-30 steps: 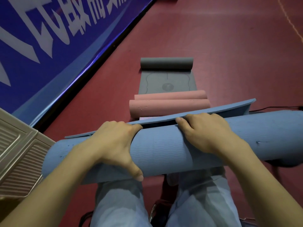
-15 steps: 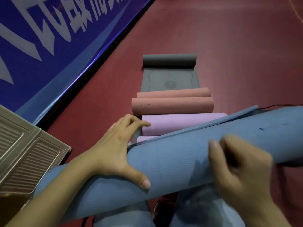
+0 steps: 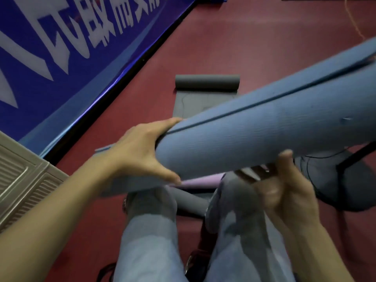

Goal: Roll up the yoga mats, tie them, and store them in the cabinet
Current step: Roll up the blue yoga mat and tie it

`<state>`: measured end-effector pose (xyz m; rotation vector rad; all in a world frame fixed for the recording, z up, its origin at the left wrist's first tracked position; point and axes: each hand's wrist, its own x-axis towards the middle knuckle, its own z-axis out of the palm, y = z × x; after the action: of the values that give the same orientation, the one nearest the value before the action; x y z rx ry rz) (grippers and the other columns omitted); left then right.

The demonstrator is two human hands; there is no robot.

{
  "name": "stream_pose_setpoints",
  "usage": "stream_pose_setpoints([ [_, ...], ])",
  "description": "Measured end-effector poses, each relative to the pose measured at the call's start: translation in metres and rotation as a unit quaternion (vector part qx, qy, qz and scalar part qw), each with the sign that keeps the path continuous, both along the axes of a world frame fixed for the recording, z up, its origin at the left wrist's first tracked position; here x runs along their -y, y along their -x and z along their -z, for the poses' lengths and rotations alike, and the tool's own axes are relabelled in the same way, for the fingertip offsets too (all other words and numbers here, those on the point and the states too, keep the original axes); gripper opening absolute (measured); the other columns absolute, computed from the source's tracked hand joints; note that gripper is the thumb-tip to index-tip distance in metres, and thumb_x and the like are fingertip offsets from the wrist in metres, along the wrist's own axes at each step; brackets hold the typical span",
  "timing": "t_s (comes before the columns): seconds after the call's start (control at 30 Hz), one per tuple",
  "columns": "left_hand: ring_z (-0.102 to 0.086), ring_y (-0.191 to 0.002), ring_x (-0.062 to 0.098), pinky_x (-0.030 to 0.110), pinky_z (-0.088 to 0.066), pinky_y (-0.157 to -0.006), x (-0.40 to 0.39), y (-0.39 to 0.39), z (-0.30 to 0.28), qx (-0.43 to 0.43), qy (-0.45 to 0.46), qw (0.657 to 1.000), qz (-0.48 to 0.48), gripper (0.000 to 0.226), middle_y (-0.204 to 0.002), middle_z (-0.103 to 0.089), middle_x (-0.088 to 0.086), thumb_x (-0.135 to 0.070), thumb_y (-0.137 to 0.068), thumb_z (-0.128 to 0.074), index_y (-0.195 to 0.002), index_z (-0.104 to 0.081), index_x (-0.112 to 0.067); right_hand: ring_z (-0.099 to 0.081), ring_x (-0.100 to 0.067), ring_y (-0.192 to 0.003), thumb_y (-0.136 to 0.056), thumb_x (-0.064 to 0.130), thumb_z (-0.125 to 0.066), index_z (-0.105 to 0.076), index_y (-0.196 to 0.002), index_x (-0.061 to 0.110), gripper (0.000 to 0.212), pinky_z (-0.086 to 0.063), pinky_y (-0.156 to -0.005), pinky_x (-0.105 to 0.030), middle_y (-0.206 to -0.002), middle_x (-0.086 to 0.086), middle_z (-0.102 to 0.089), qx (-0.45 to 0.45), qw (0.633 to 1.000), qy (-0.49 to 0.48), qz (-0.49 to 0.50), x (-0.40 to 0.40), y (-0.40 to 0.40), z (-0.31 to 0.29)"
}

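Left hand [image 3: 140,151] clamps near end of rolled blue mat [image 3: 254,131]: fingers curled over top, thumb under, palm on roll. Right hand [image 3: 289,192] under roll, palm up, thumb touching underside; fingers blurred, grasp of anything cannot tell. Roll lifted, tilted up to right. Step, judged: securing finished roll for tying. Next needs strap round middle, loose outer edge held down. Beyond left hand: grey mat [image 3: 205,92] part-rolled on floor. Below hands: purple mat [image 3: 201,181].
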<state>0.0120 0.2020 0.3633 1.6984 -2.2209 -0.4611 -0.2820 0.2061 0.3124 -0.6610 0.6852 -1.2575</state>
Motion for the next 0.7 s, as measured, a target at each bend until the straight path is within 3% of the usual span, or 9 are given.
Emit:
stream_pose_setpoints([
  [0.1,-0.054,-0.129,0.013,0.033,-0.045,-0.102,0.024,-0.006,-0.007,0.054,0.093,0.994,-0.034,0.126,-0.146,-0.053,-0.014,-0.061,-0.046,-0.093,-0.154,-0.033,-0.036,-0.067,-0.025,-0.118,-0.052,0.05,-0.097,-0.057,-0.136,0.005,0.104,-0.055,-0.094,-0.046,-0.126,-0.005,-0.07,-0.087,0.987,0.088,0.1,0.043,-0.011,-0.036],
  [0.17,-0.055,-0.127,0.018,0.035,-0.045,-0.101,0.038,-0.008,-0.011,0.046,0.068,0.995,-0.05,0.129,-0.143,-0.054,-0.01,-0.069,-0.046,-0.09,-0.155,-0.028,-0.037,-0.07,-0.021,-0.111,-0.058,0.04,-0.096,-0.061,-0.13,0.007,0.087,-0.056,-0.094,-0.043,-0.116,-0.002,-0.074,-0.162,0.973,0.119,0.118,0.053,-0.014,-0.033],
  [0.23,-0.05,-0.133,0.01,0.039,-0.041,-0.113,0.043,-0.003,-0.012,-0.058,0.016,0.997,-0.045,0.138,-0.145,-0.051,-0.011,-0.077,-0.043,-0.085,-0.158,-0.017,-0.041,-0.069,-0.012,-0.11,-0.059,0.054,-0.092,-0.067,-0.12,0.019,0.074,-0.053,-0.099,-0.037,-0.109,0.007,-0.074,-0.287,0.954,0.087,0.022,0.055,-0.019,-0.011],
  [0.3,-0.039,-0.144,0.001,0.034,-0.032,-0.121,0.041,0.012,-0.009,-0.172,-0.027,0.985,-0.017,0.146,-0.157,-0.041,-0.011,-0.073,-0.042,-0.089,-0.16,-0.007,-0.045,-0.066,-0.003,-0.11,-0.057,0.073,-0.086,-0.069,-0.117,0.028,0.077,-0.051,-0.104,-0.034,-0.112,0.012,-0.073,-0.361,0.927,0.042,-0.092,0.05,-0.025,0.018],
  [0.37,-0.034,-0.147,0.001,0.034,-0.033,-0.121,0.035,0.033,-0.002,-0.22,-0.054,0.974,0.019,0.147,-0.163,-0.033,-0.012,-0.068,-0.044,-0.093,-0.161,-0.007,-0.045,-0.067,0.003,-0.104,-0.056,0.058,-0.094,-0.069,-0.116,0.025,0.073,-0.056,-0.092,-0.025,-0.108,0.013,-0.074,-0.402,0.911,0.095,-0.004,0.045,-0.035,0.046],
  [0.43,-0.044,-0.141,0.004,0.038,-0.044,-0.113,0.028,0.044,0.011,-0.196,-0.026,0.98,0.029,0.137,-0.156,-0.043,-0.017,-0.062,-0.047,-0.097,-0.159,-0.021,-0.042,-0.067,0.003,-0.102,-0.05,0.048,-0.099,-0.071,-0.11,0.023,0.071,-0.057,-0.082,-0.025,-0.103,0.014,-0.074,-0.414,0.896,0.155,0.046,0.031,-0.052,0.061],
  [0.5,-0.052,-0.13,0.0,0.038,-0.05,-0.104,0.02,0.041,0.022,-0.169,0.015,0.986,0.006,0.124,-0.143,-0.051,-0.024,-0.058,-0.044,-0.099,-0.151,-0.038,-0.039,-0.068,-0.002,-0.101,-0.049,0.052,-0.096,-0.073,-0.102,0.022,0.066,-0.058,-0.077,-0.032,-0.1,0.013,-0.074,-0.408,0.892,0.189,0.04,0.019,-0.07,0.073],
  [0.6,-0.055,-0.115,-0.002,0.037,-0.053,-0.093,0.004,0.022,0.036,-0.151,0.035,0.987,-0.04,0.103,-0.125,-0.053,-0.028,-0.055,-0.041,-0.098,-0.131,-0.05,-0.044,-0.06,0.003,-0.083,-0.053,0.062,-0.085,-0.064,-0.087,0.022,0.056,-0.042,-0.072,-0.007,-0.088,0.016,-0.067,-0.472,0.846,0.246,0.033,0.022,-0.082,0.087],
  [0.7,-0.061,-0.103,0.0,0.031,-0.054,-0.078,-0.012,0.002,0.05,-0.152,0.006,0.985,-0.085,0.094,-0.116,-0.059,-0.027,-0.053,-0.042,-0.094,-0.124,-0.048,-0.05,-0.065,-0.001,-0.092,-0.052,0.05,-0.089,-0.068,-0.11,0.023,0.067,-0.049,-0.072,-0.008,-0.101,0.016,-0.07,-0.478,0.847,0.213,-0.093,0.026,-0.099,0.094],
])
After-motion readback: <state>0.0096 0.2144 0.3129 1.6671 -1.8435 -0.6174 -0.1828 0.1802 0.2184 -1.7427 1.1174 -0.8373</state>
